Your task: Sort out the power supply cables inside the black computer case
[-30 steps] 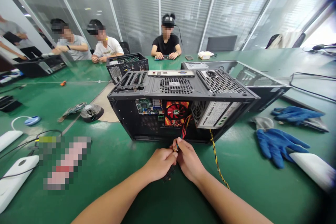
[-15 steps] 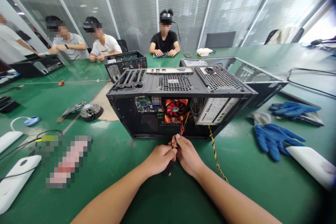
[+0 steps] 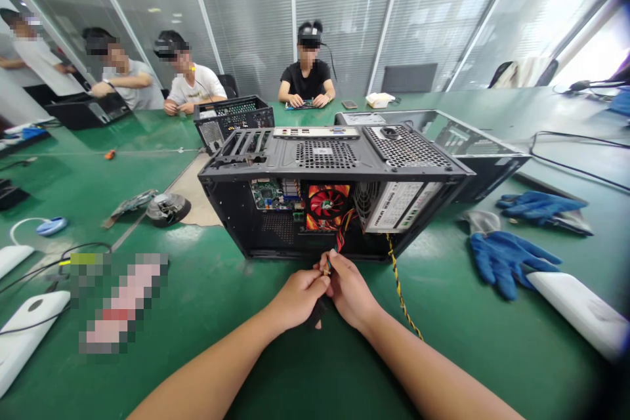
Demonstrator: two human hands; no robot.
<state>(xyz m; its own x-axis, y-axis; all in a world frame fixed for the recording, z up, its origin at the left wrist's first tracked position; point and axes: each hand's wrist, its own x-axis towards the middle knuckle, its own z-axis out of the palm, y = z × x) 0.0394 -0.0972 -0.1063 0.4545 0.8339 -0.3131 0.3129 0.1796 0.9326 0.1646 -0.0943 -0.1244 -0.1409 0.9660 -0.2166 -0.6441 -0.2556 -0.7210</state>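
Note:
In front of me a black computer case (image 3: 335, 174) lies with its open side toward me. Inside show a green motherboard (image 3: 268, 197), a red-and-orange cooling fan (image 3: 327, 203) and a power supply (image 3: 399, 207). A bundle of coloured cables (image 3: 340, 237) runs out of the case down to my hands. My left hand (image 3: 300, 298) is closed on the cables, thumb on top, with a black piece poking out beneath. My right hand (image 3: 350, 285) meets it, its fingers pinching the same cables. A yellow-and-black twisted cable (image 3: 401, 285) hangs onto the table on the right.
Blue gloves (image 3: 512, 259) and a white device (image 3: 581, 308) lie on the right. To the left are a round metal part (image 3: 168, 209), a white power bank-like object (image 3: 32, 341) and cords. Other cases (image 3: 233, 119) stand behind mine. Several people sit or stand across the green table (image 3: 197, 367).
My view has shifted slightly, so the right-hand things sit further left. Both hands stay on the cables with only small finger movement. A person at the far left has moved.

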